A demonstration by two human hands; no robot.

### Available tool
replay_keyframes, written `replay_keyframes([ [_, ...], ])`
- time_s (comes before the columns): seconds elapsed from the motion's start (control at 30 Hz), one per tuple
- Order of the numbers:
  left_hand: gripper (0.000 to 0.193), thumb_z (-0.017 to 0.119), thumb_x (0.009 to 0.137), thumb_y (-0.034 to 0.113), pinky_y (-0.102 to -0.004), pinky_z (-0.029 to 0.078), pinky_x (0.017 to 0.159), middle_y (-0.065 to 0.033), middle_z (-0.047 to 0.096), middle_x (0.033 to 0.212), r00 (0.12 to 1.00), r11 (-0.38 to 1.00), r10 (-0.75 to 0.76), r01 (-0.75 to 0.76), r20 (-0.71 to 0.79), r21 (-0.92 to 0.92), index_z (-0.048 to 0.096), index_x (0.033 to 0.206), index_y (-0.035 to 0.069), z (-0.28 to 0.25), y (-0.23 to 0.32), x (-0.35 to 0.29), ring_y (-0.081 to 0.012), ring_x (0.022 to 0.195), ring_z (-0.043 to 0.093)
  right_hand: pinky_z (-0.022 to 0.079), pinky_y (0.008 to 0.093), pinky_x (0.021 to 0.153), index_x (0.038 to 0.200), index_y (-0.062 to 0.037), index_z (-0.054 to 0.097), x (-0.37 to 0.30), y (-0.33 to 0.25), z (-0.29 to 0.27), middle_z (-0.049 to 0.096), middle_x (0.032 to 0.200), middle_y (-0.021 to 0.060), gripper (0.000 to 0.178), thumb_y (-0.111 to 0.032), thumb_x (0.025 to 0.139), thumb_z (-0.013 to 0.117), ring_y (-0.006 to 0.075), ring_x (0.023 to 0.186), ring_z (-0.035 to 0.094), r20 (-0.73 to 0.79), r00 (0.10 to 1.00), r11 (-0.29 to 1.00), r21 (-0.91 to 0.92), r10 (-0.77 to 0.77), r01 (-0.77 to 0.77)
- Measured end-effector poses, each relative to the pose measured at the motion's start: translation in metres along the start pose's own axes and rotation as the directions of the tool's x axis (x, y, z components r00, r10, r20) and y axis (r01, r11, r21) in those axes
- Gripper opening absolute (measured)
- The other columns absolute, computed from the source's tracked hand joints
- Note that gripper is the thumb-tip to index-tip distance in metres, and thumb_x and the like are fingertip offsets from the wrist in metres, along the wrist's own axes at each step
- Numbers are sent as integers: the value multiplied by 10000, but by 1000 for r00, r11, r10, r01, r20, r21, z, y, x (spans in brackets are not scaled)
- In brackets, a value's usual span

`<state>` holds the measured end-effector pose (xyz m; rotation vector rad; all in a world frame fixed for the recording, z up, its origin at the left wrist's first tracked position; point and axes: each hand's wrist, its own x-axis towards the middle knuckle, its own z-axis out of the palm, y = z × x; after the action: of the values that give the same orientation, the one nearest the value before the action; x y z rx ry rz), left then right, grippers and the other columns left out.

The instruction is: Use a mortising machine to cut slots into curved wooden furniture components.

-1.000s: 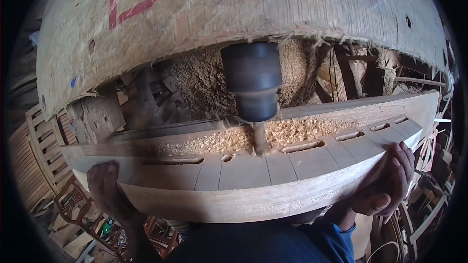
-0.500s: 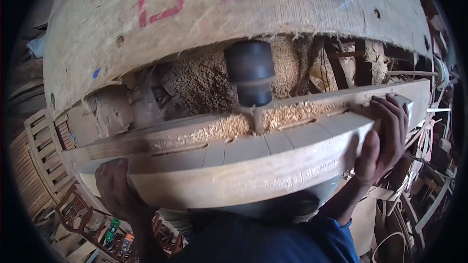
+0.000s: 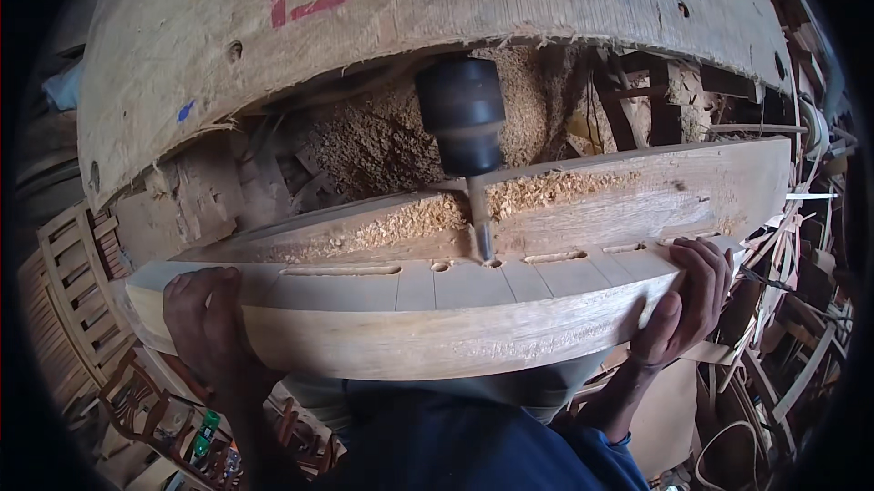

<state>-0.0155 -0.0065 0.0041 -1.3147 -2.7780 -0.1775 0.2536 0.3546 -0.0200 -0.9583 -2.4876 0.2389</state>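
Observation:
A thick, curved pale wooden board (image 3: 391, 336) lies across in front of me, with pencil lines, slots and round holes along its top. My left hand (image 3: 208, 318) grips its left end, fingers over the top edge. At the right end my right hand (image 3: 689, 295) holds it, thumb on the near face and fingers over the top. Above the board's middle points a drill bit (image 3: 481, 218), its tip at a round hole. The bit sits in a black chuck (image 3: 462, 113). Behind the board stands a wooden fence plank (image 3: 637, 191) with wood chips heaped along it.
A large plywood panel (image 3: 382, 9) with painted marks overhangs the chuck. Beyond the fence lies a pile of sawdust (image 3: 382, 136). Wood offcuts (image 3: 792, 345) crowd the right side. A slatted wooden frame (image 3: 82, 282) and a carved chair (image 3: 150, 409) stand at left.
The board has come toward me and away from the fence, both hands moving with it. The bit, sunk in the board before, now shows more of its length, with its tip at the hole.

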Motion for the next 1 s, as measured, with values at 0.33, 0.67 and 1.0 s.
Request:
replay_keyframes([
  [0.33,688,794,879,476,-623,451,1191,-200,706,1266,1000,998,-4,5,-15,59,660,1387,31,11,-18,-19,-430,1222,669,458,617,1169,1043,74,734,2,-2,4,760,1077,228,827,-685,1068,407,431,1155,696,-48,993,995,11,104,-104],
  [0.67,652,795,890,412,-599,455,1180,-195,677,1323,999,999,-41,41,-4,11,652,1404,35,9,-11,-21,-429,1267,650,454,642,1232,1362,24,678,-27,47,0,720,1342,265,769,-560,1190,209,460,1348,647,-180,975,975,154,-129,157],
  [1.0,595,833,854,343,-562,490,1133,-171,647,1259,992,992,-125,125,5,36,667,1352,63,9,0,-26,-410,1287,628,442,660,1245,1392,17,654,-14,56,5,708,1357,284,746,-532,1190,191,478,1353,648,-170,969,949,232,-179,216],
])
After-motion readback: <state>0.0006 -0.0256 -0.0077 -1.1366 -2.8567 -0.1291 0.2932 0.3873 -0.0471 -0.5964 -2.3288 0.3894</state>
